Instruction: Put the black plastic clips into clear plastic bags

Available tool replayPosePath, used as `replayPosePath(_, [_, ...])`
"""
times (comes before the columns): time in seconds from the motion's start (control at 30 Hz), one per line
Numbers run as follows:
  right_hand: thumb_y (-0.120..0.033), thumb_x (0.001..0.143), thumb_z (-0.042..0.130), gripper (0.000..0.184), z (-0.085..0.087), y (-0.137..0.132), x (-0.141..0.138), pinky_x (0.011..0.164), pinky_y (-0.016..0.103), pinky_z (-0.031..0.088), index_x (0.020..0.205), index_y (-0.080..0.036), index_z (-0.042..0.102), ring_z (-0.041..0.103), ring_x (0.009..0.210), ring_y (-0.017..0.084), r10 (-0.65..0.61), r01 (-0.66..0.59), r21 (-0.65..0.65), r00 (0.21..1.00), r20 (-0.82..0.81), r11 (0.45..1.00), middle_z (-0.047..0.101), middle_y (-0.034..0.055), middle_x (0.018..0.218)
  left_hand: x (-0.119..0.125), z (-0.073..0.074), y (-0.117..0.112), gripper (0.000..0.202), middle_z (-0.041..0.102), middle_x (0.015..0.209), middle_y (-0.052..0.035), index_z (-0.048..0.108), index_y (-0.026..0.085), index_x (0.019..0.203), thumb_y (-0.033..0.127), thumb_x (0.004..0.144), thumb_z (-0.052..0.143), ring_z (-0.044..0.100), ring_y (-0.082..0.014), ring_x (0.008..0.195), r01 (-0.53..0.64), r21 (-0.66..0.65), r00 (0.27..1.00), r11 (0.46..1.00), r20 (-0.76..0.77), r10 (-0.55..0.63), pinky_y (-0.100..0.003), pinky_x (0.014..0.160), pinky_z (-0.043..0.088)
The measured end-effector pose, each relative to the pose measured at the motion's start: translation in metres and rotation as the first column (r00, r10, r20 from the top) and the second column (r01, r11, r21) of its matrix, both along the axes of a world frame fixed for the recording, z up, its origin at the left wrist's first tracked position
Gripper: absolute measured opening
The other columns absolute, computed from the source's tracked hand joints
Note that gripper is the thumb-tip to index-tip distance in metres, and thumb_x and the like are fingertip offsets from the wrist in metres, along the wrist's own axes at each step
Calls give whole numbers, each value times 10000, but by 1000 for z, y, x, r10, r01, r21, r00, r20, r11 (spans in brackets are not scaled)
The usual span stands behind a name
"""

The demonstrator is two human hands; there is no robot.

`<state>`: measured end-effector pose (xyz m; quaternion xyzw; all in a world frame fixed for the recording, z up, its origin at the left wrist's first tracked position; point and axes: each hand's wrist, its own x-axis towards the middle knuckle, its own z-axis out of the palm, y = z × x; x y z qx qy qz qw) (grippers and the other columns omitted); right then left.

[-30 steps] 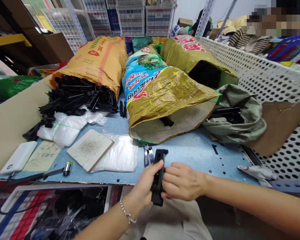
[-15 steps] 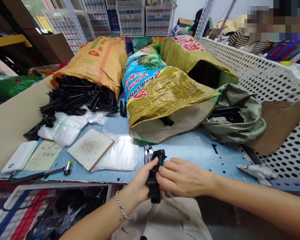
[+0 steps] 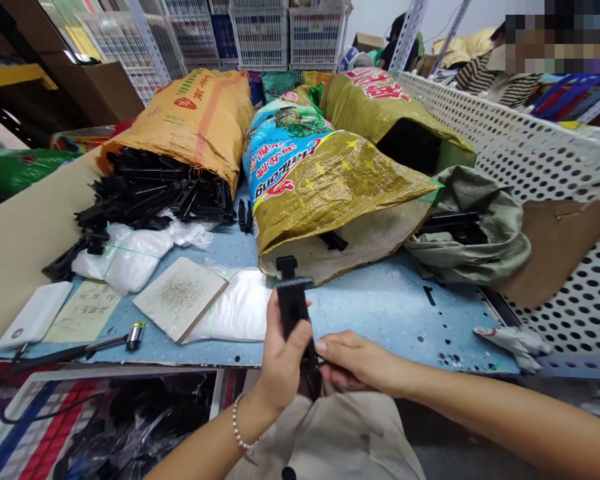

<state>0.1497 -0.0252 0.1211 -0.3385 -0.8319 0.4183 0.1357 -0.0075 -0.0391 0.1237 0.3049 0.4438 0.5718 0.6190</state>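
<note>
Black plastic part (image 3: 294, 313) | raised upright since earlier | left hand (image 3: 283, 360) fingers wrapped round it | right hand (image 3: 353, 360) pinching base

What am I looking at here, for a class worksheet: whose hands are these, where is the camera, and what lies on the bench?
There is no machine. A camera worn on a person's head looks forward and down, so both arms belong to the wearer. The left hand, with a bead bracelet, grips a long black plastic part held upright; the right hand pinches its lower end. They work at a blue bench. On it lie an orange sack spilling black parts, a yellow-and-blue sack lying open, white plastic bags, a square card and a white power bank. A white perforated panel stands at the right.
</note>
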Motion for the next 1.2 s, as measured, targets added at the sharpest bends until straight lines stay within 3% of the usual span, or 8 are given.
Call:
replayPosePath(0.2, [-311, 970, 369, 292, 11, 11, 6, 598, 291, 370, 818, -169, 573, 471, 669, 165, 99, -133, 659, 991, 88, 740, 559, 46, 738, -2, 5, 14, 379, 519, 580, 40, 549, 149, 950, 493, 800, 608, 469, -80, 482, 173, -192, 967, 966, 222, -129, -189, 477, 363])
replayPosePath(0.33, [-265, 958, 375, 291, 9, 15, 6, 556, 296, 320, 747, -173, 553, 416, 605, 159, 56, -139, 770, 989, 133, 623, 518, 32, 676, -1, 4, 15, 368, 528, 587, 42, 565, 158, 955, 477, 785, 635, 489, -80, 503, 104, -159, 981, 982, 179, -75, -181, 494, 385])
replayPosePath(0.53, [-324, 977, 332, 302, 7, 9, 1, 638, 312, 385, 858, -163, 559, 481, 702, 175, 114, -156, 638, 988, 107, 754, 572, 60, 776, 6, -7, 13, 467, 544, 613, 17, 589, 137, 959, 552, 749, 629, 512, -101, 526, 135, -267, 985, 954, 138, -101, -199, 494, 400])
replayPosePath(0.67, [-405, 997, 205, 420, -20, -6, -10, 554, 244, 418, 843, -174, 521, 510, 613, 125, -96, 94, -82, 995, -22, 992, 558, 13, 715, 1, -25, 10, 558, 588, 716, 19, 521, 194, 1137, 480, 698, 713, 561, -128, 617, -61, -42, 975, 997, -214, 50, -249, 631, 471])
replayPosePath(0.77, [-451, 988, 208, 454, -38, 16, -14, 504, 221, 418, 828, -179, 533, 512, 537, 109, -123, 122, -341, 992, 20, 932, 553, -15, 646, -20, -48, 18, 601, 635, 907, -29, 442, 213, 1243, 434, 738, 681, 622, -182, 806, -128, 11, 907, 992, -404, 122, -313, 781, 487])
replayPosePath(0.83, [-404, 972, 323, 346, -42, 55, -11, 654, 250, 460, 849, -188, 565, 575, 701, 140, -274, 282, -117, 958, 80, 952, 612, 16, 768, -32, -68, 27, 539, 622, 1058, -65, 423, 211, 1260, 421, 797, 601, 606, -217, 979, -208, -4, 853, 978, -490, 179, -360, 895, 455])
replayPosePath(1.0, [-172, 891, 438, 307, -38, 162, 7, 984, 437, 305, 1182, -101, 506, 396, 1212, 305, -693, 666, 230, 718, 60, 710, 505, 218, 1256, -25, -112, 42, 459, 550, 1256, -148, 493, 152, 1230, 369, 826, 510, 454, -284, 1244, -129, -24, 757, 991, -648, 83, -444, 1066, 324])
replayPosePath(1.2, [-234, 913, 367, 318, -43, 169, 28, 905, 389, 376, 1063, -61, 587, 526, 1053, 283, -738, 736, 106, 674, -28, 669, 618, 203, 1064, -5, -110, 35, 494, 423, 1373, -147, 468, 166, 1306, 317, 837, 504, 352, -269, 1322, -72, 155, 679, 985, -716, 163, -454, 1133, 230])
